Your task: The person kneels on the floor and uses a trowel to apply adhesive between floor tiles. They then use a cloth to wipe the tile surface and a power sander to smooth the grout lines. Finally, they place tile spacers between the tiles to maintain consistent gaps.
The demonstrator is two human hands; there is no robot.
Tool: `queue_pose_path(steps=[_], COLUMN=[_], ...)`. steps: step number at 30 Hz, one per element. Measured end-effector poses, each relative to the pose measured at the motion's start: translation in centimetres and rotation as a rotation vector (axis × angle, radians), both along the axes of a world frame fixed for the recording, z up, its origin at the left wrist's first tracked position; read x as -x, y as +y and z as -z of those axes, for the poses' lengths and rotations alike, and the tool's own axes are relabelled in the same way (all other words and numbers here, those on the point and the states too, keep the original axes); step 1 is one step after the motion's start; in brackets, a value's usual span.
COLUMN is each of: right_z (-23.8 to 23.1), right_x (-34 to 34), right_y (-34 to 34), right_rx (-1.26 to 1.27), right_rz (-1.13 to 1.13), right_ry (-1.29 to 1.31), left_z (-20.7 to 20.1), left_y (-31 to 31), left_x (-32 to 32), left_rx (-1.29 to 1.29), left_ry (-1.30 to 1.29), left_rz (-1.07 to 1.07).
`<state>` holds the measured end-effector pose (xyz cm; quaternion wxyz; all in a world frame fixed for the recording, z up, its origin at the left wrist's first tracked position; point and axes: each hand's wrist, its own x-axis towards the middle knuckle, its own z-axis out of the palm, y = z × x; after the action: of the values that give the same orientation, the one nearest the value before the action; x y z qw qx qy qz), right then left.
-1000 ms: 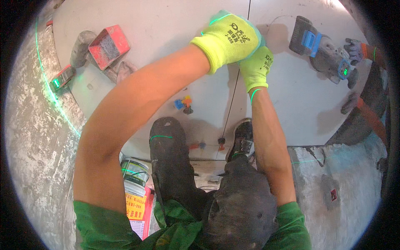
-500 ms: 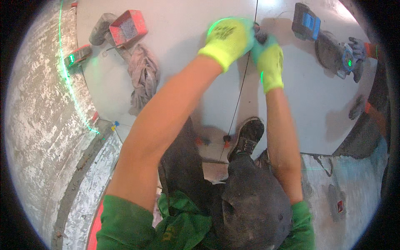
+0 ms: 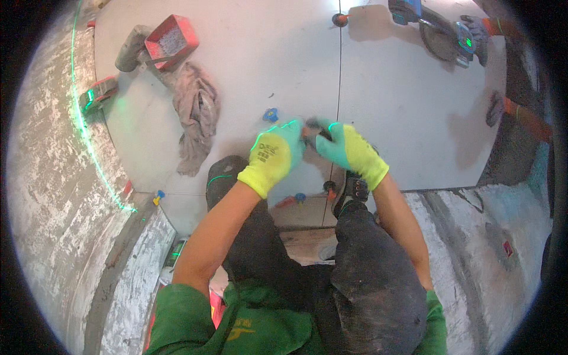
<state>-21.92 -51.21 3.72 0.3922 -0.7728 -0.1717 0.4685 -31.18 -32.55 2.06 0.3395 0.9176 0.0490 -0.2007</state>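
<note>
I wear yellow-green gloves with teal fingers. My left hand (image 3: 275,152) and my right hand (image 3: 355,151) meet over pale floor tiles (image 3: 408,130), just left of the dark seam between them. A small dark and orange piece (image 3: 312,126), blurred, is pinched between the fingers of both hands. It resembles the orange and black tile levelling knob (image 3: 340,20) standing on the seam farther off. Beside my left fingers lies a blue knob (image 3: 270,115). Nearer to me are a black and orange knob (image 3: 329,188) on the seam and another blue knob (image 3: 300,197).
At left are a red tray (image 3: 188,32) of grey grit, a crumpled rag (image 3: 195,112) and a green-lit device (image 3: 98,93). A blue cordless disc cutter (image 3: 444,38) lies far right, with a co-worker's gloved hand (image 3: 475,32) at it. Their other hand (image 3: 496,108) rests on the tile.
Both my hands have come back toward me from the far part of the seam, carrying the small piece. An orange and black knob and a blue knob are now uncovered. My view has shifted.
</note>
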Motion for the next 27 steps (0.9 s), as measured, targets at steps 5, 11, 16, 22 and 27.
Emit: queue_pose_path(steps=[5, 11, 16, 22, 27], right_z=[-1.6, -2.9, 0.1, 2.6, 2.6], right_x=[2.9, 3.9, 1.5, 0.3, 0.2], right_y=[-2.5, -5.1, -3.4, -0.8, -1.4], right_rx=[0.009, 0.304, 0.494, 0.382, 0.401], right_rz=[0.224, 0.115, 0.067, -0.174, -0.180], right_ry=[0.252, 0.141, -0.570, -0.728, -0.697], left_z=[-0.5, 0.2, 1.5, 2.0, 1.9], left_y=[-2.6, -3.8, -0.6, 1.1, -0.1], left_x=[0.7, 1.9, -0.9, -2.6, -2.8], left_rx=[0.166, 0.179, -0.090, -0.135, -0.084], left_ry=[-0.262, -0.423, -0.418, -0.336, -0.277], left_rz=[0.291, 0.407, 0.215, 0.176, 0.166])
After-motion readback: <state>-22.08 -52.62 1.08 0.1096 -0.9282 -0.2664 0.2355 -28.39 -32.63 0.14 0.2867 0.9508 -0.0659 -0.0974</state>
